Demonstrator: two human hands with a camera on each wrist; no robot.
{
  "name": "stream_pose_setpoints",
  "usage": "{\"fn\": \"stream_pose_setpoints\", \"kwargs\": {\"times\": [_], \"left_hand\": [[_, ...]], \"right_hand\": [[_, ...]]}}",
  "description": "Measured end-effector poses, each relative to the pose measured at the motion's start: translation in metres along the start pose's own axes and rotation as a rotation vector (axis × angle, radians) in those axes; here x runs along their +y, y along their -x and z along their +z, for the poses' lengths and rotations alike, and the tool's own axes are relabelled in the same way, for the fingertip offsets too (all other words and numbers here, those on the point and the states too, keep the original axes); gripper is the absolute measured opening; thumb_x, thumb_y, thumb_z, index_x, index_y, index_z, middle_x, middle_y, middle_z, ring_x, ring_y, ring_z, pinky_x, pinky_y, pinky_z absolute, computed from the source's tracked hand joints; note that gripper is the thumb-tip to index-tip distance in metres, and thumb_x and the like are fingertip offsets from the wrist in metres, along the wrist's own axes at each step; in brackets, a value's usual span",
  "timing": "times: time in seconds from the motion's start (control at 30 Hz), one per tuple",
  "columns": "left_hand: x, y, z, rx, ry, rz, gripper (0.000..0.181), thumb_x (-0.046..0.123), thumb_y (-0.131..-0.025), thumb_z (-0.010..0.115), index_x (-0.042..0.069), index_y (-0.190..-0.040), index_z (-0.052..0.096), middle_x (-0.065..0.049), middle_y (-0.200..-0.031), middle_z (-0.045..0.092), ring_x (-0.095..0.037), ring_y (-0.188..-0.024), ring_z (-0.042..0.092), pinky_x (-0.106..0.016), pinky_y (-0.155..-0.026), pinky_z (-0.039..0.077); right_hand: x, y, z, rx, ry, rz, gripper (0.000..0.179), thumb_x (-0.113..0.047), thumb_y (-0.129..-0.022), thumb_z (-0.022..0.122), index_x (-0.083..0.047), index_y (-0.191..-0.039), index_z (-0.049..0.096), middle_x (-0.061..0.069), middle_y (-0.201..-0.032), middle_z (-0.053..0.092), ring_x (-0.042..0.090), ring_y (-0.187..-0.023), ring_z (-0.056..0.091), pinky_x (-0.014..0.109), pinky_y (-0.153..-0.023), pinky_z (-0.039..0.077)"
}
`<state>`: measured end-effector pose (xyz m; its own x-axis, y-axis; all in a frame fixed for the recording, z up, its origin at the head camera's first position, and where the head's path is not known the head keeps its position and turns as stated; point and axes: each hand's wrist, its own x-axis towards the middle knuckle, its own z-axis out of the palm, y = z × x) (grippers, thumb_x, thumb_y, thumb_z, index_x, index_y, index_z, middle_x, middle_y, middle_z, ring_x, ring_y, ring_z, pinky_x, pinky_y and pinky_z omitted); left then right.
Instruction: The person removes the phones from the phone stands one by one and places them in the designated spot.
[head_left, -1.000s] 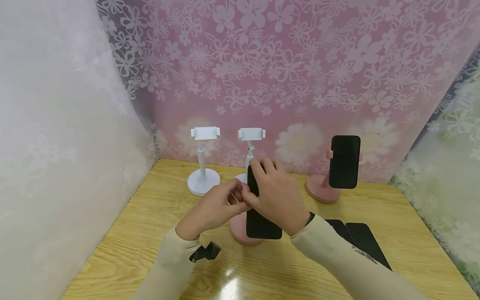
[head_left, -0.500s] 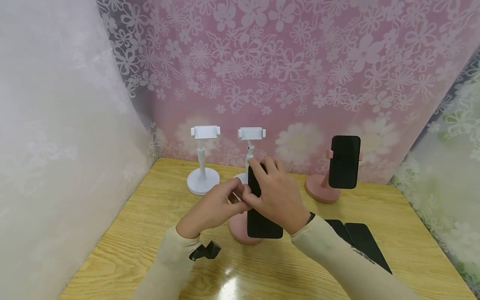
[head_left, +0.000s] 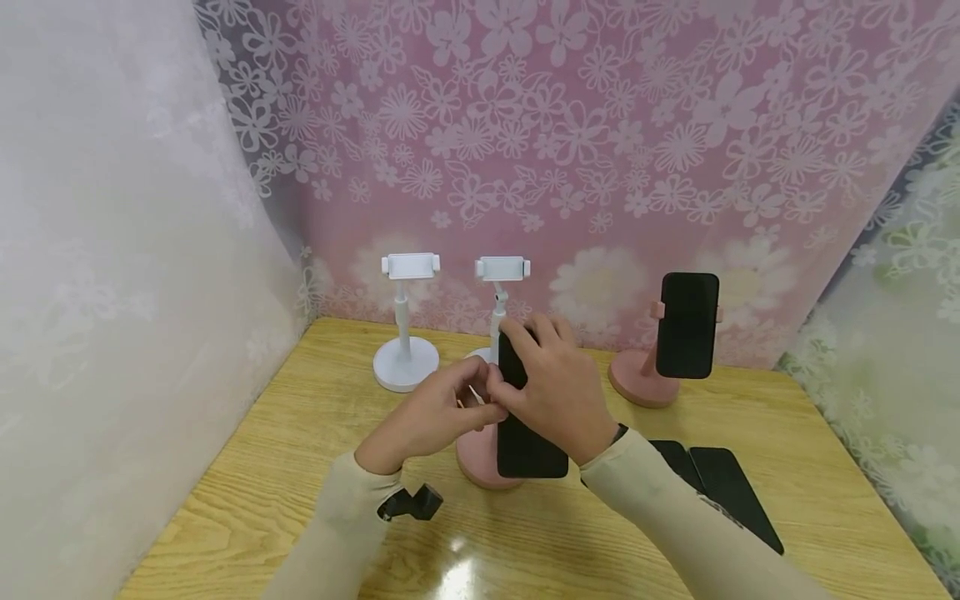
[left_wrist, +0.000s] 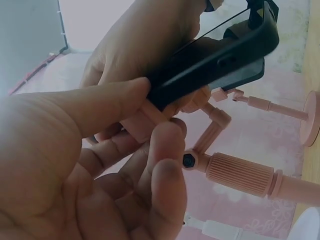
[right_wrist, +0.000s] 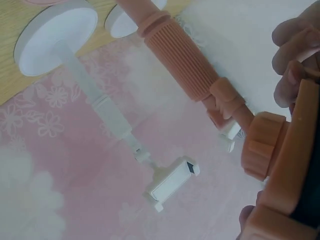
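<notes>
At the middle of the table, a black smartphone (head_left: 532,454) stands upright at the front of a pink phone stand (head_left: 480,460). My right hand (head_left: 566,392) grips this phone across its face, fingers over the upper edge. My left hand (head_left: 427,414) pinches the side of the stand's clamp (left_wrist: 141,122); in the left wrist view, the thumb also touches the phone's edge. Behind the clamp, the right wrist view shows the round adjusting knob (right_wrist: 262,145) and ridged post (right_wrist: 182,57). How far the clamp closes on the phone is hidden by the hands.
Two white phone stands, one at left (head_left: 405,367) and one behind my hands (head_left: 502,268), have no phone. Back right, another pink stand (head_left: 645,379) holds a phone (head_left: 687,325). Dark phones (head_left: 731,487) lie flat at right, partly under my right sleeve (head_left: 667,508).
Both hands and the phone between them have shifted very slightly to the right. The holds look the same, and the other stands stay put.
</notes>
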<state>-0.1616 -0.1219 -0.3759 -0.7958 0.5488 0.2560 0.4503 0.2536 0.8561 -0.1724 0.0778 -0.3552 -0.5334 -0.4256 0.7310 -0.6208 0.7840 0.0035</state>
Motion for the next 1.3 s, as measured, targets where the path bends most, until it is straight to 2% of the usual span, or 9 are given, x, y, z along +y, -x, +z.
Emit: {"fn": "stream_pose_setpoints", "kwargs": {"times": [0.17,0.33,0.57,0.87,1.13,1.3], "left_hand": [[-0.002,-0.003,0.002,-0.016,-0.019,0.063,0.015,0.023,-0.098,0.074,0.015,-0.095,0.062,0.002,-0.093,0.065,-0.017,-0.078,0.063,-0.032,-0.071,0.056],[-0.005,-0.007,0.006,-0.01,-0.048,0.127,0.013,0.023,-0.099,0.073,0.02,-0.093,0.061,0.005,-0.085,0.063,-0.014,-0.072,0.06,-0.03,-0.065,0.053],[-0.015,-0.015,0.017,-0.002,-0.005,0.224,0.014,0.019,-0.099,0.071,0.02,-0.093,0.058,0.004,-0.077,0.056,-0.012,-0.064,0.051,-0.026,-0.059,0.045],[-0.026,-0.015,0.014,0.0,0.057,0.233,0.018,0.014,-0.099,0.071,0.018,-0.09,0.056,0.001,-0.075,0.046,-0.016,-0.061,0.041,-0.025,-0.059,0.035],[-0.031,-0.014,0.007,-0.035,0.106,0.244,0.016,0.008,-0.098,0.071,0.015,-0.093,0.058,0.0,-0.08,0.054,-0.017,-0.064,0.047,-0.027,-0.061,0.04],[-0.032,-0.014,0.005,-0.048,0.094,0.241,0.018,0.009,-0.098,0.072,0.017,-0.092,0.057,0.0,-0.082,0.052,-0.017,-0.066,0.046,-0.028,-0.063,0.04]], "right_hand": [[0.003,0.003,0.0,0.016,-0.026,-0.004,0.042,-0.031,-0.087,0.07,-0.011,-0.124,0.063,0.009,-0.099,0.057,0.031,-0.092,0.052,0.037,-0.047,0.048],[0.007,0.006,-0.004,0.014,-0.067,0.012,0.043,-0.029,-0.086,0.071,-0.01,-0.125,0.065,0.01,-0.102,0.059,0.033,-0.096,0.053,0.038,-0.052,0.049],[0.011,0.01,-0.009,0.024,-0.09,0.011,0.044,-0.027,-0.084,0.074,-0.008,-0.124,0.069,0.011,-0.101,0.061,0.032,-0.093,0.053,0.036,-0.054,0.047],[0.008,0.004,-0.006,0.008,-0.051,-0.013,0.041,-0.029,-0.086,0.07,-0.011,-0.122,0.069,0.009,-0.098,0.059,0.029,-0.086,0.051,0.035,-0.048,0.044],[0.006,0.001,-0.003,0.007,-0.07,-0.032,0.042,-0.027,-0.084,0.073,-0.01,-0.122,0.069,0.009,-0.097,0.058,0.026,-0.08,0.047,0.031,-0.047,0.038],[0.006,-0.002,-0.005,-0.018,-0.066,-0.016,0.04,-0.029,-0.084,0.074,-0.012,-0.12,0.07,0.008,-0.096,0.058,0.026,-0.081,0.047,0.031,-0.047,0.038]]}}
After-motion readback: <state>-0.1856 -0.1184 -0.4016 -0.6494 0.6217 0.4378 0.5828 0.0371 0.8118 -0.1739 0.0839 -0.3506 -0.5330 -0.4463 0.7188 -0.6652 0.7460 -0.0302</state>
